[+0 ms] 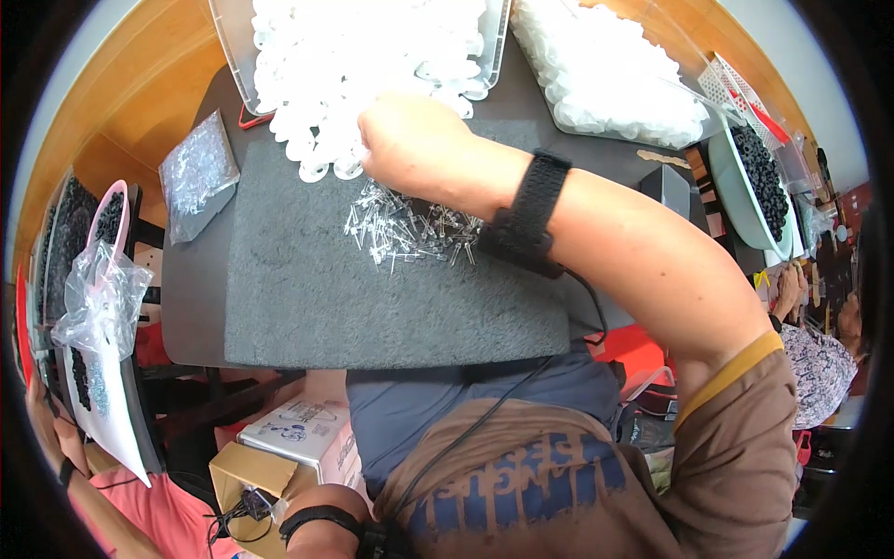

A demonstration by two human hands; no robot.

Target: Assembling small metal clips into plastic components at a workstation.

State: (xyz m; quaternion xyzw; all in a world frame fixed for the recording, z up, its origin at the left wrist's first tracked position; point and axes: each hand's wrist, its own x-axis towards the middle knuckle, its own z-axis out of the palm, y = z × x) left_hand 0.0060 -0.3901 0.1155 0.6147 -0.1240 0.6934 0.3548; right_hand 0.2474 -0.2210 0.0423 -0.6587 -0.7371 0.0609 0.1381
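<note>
My right hand (410, 140) is at the far side of the grey mat (307, 279), against a heap of small white plastic discs (321, 102). Its fingers are curled inward and mostly hidden behind the back of the hand; whatever they hold is not visible. The discs spill out of a clear plastic bin (244, 74) onto the mat. Just below this hand lies a loose pile of small clear LEDs with thin metal legs (400, 228). At the lower edge my left hand (326, 500) shows only as a rounded bit above a black wrist strap, its fingers hidden.
A second pile of white discs (610, 79) fills a container at the back right. On the left lies a clear bag of small parts (198, 172). Black pieces (759, 177) fill a pale green basin at right. Open cardboard box (242, 470) below left; other people work at both sides.
</note>
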